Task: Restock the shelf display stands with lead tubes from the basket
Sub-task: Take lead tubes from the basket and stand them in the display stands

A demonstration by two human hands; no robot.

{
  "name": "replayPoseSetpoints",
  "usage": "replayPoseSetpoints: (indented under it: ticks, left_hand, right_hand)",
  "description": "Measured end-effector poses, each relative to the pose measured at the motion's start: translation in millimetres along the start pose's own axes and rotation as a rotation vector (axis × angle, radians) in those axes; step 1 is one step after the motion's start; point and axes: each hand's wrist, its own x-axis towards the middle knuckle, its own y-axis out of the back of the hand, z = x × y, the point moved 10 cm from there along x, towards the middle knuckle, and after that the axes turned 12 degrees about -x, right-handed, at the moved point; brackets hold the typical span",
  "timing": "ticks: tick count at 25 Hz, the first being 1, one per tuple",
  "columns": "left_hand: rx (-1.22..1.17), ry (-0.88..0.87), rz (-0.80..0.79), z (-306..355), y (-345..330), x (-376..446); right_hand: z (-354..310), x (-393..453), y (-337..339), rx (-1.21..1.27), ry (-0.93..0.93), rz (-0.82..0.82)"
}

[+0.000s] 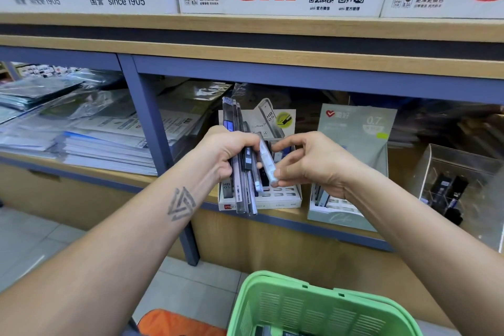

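**stockguy:** On the left, the left hand [231,154] is wrapped tight round a fat bunch of slim grey and clear plastic lead tubes [242,172], held upright just in front of the white cardboard HB 0.5 display stand [286,198] on the shelf. That's a lot of slippery tubes in one fist. I'd guess a loose grip lets the outer ones slide out and drop to the floor.

**penfan:** Yeah, and just to the right, the right hand [311,161] is pinching one frosted clear tube [268,162] out of that bunch. Tug it crooked and it could drag its neighbours along.

**stockguy:** Further right there's a grey-green 0.7 cardboard stand [354,144]. Easy to slot a tube into the wrong size, I reckon.

**penfan:** The green plastic slotted basket [313,308] sits near, low right, with a few more tubes inside, can't tell how many.
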Motion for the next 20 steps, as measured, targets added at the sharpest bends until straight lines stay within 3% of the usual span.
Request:
replayPoseSetpoints:
  ticks: [6, 15, 20]
  left_hand:
    - [0.019, -0.025, -0.06, 0.4, -10.8, -5.7]
    - [0.038, 0.024, -0.022, 0.6, 2.7, 2.4]
    - [-0.013, -0.001, -0.049, 3.0, -1.0, -0.1]
  right_hand:
    - [-5.5, 7.7, -4.2, -0.082, 0.025, -0.03]
    - [-13.2, 12.2, 29.6, -0.232, 0.108, 0.166]
    - [-29.1, 15.3, 39.6, -0.308, 0.086, 0.111]
